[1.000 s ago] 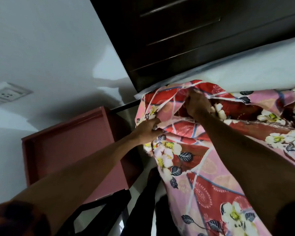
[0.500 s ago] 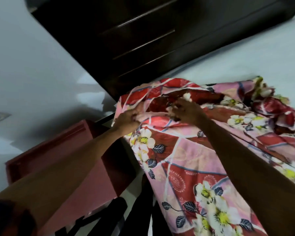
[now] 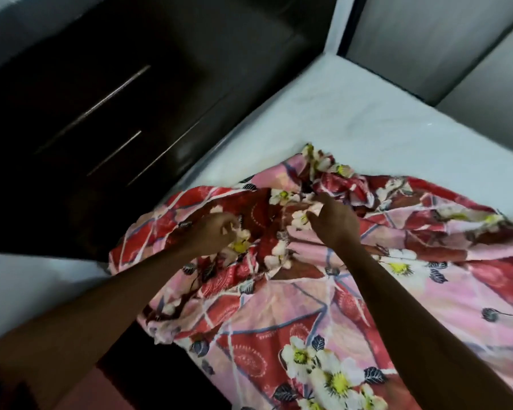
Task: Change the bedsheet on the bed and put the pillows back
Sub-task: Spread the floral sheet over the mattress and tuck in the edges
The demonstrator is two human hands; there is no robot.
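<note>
Left grip [image 3: 214, 232], right grip [image 3: 335, 223] pinch rumpled bedsheet [image 3: 308, 306].

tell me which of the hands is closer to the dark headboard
Left. The left hand grips the floral sheet by the mattress edge beside the dark headboard; the right hand pinches it farther in.

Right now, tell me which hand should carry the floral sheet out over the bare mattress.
Right, probably. The right hand pinches the floral bedsheet at its bunched edge, nearest the bare mattress. The left hand grips fabric by the dark headboard, better suited to anchoring that corner.
</note>
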